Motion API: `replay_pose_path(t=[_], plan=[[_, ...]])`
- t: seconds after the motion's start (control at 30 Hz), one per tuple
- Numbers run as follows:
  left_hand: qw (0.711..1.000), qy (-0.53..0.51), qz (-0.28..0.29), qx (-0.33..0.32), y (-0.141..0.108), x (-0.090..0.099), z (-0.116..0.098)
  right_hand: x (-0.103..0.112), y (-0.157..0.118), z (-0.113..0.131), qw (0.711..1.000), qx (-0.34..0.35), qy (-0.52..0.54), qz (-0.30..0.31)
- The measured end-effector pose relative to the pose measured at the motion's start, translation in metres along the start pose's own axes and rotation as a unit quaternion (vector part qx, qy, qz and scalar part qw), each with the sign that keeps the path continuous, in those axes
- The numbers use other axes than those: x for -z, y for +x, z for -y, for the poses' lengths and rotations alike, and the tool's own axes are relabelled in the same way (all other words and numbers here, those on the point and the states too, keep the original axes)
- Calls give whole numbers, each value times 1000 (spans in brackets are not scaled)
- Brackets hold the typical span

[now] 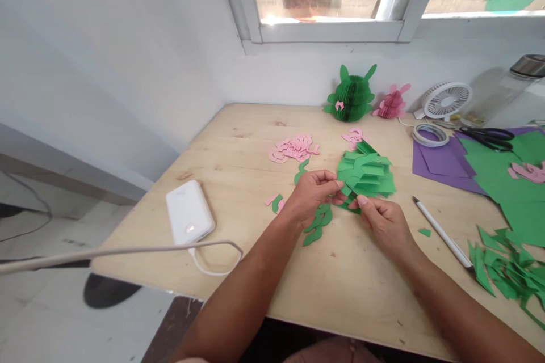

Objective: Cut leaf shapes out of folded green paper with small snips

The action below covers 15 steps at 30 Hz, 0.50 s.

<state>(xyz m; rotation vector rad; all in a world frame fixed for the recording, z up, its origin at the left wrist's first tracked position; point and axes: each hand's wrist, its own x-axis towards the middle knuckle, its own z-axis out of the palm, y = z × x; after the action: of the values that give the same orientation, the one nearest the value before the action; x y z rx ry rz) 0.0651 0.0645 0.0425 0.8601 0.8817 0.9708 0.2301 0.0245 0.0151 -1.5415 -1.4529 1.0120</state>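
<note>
The stack of cut green paper pieces (pixel 365 174) sits near the middle of my wooden table (pixel 140 255), fanned in overlapping layers, and my hands are together at its near edge. My left hand (pixel 314 195) pinches in from one side while my right hand (pixel 383 227) presses its thumb in from the other, the tips almost meeting with the layers held between them. A light, even pinch suits this: thin paper creases easily, and keeping my fingers close to the edge holds the layers in line. Curved green cutouts (pixel 317 226) lie just below my left hand, with a heap of pink cutouts (pixel 293 148) and a smaller pink heap (pixel 352 137) farther up. A green honeycomb paper figure (pixel 351 95) and a pink one (pixel 392 102) stand by the wall. To my right are a white pen (pixel 443 232), green scraps (pixel 502 264), a green sheet (pixel 511 181), a purple sheet (pixel 443 164), black scissors (pixel 489 139) and a roll of tape (pixel 430 135). A white power bank (pixel 189 212) lies to my left.
</note>
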Motion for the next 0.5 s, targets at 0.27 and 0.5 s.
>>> replay_pose_path(t=[0.27,0.5], plan=[[1000,-1,-2,-2,0,-1,0,1,1,1,999,26,-24,-12],[1000,1,0,1,0,-1,-1,2,0,4,998,42,-40,-21]])
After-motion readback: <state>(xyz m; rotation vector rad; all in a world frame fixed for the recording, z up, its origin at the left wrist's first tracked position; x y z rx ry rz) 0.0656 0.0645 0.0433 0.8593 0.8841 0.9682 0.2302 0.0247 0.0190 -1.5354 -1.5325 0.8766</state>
